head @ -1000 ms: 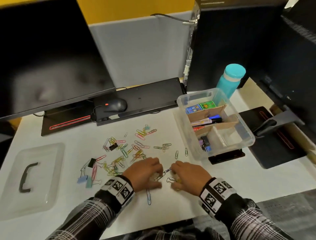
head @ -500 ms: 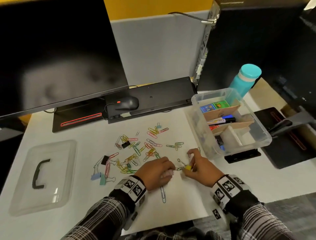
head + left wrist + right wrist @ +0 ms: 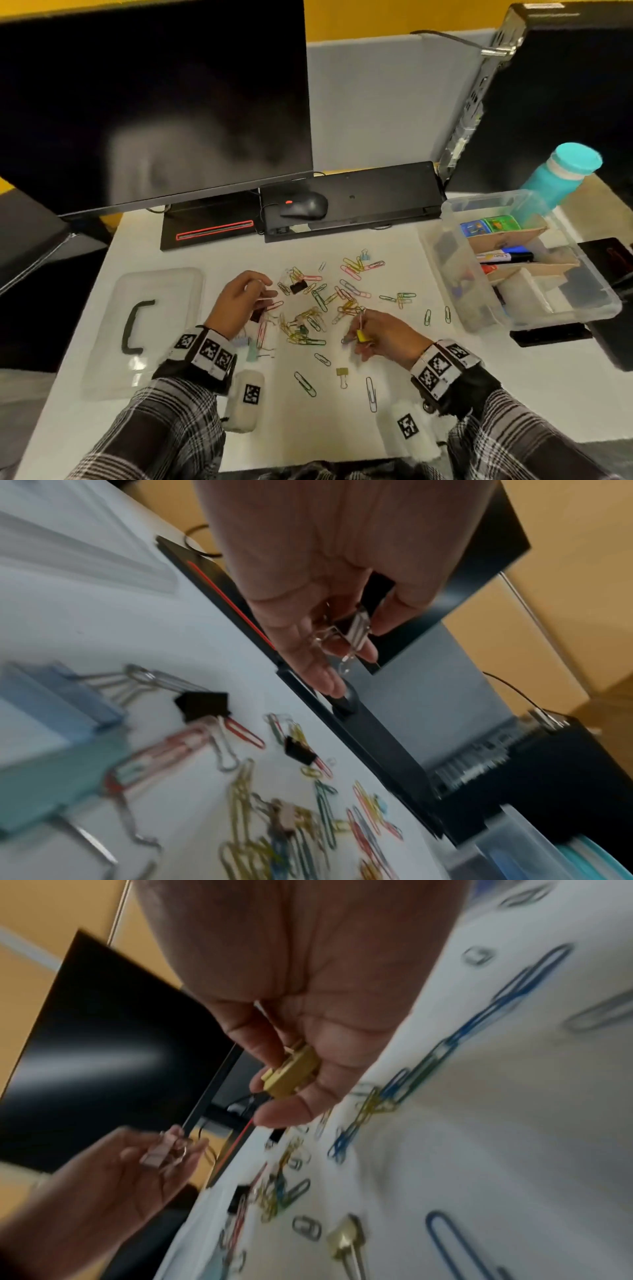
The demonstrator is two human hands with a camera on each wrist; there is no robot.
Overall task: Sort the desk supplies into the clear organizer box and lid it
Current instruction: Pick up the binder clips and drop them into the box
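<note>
Yellow clip (image 3: 291, 1074) in raised right hand (image 3: 383, 334)

Lid (image 3: 150, 329) on the table (image 3: 513, 394) at the left, scattered clips (image 3: 329, 301) in the middle, organizer box (image 3: 479, 308) at the right, bottle (image 3: 561, 174) behind the box, monitor (image 3: 154, 102) at the back left, mouse (image 3: 305, 205) on the keyboard (image 3: 376, 195) behind the clips
</note>
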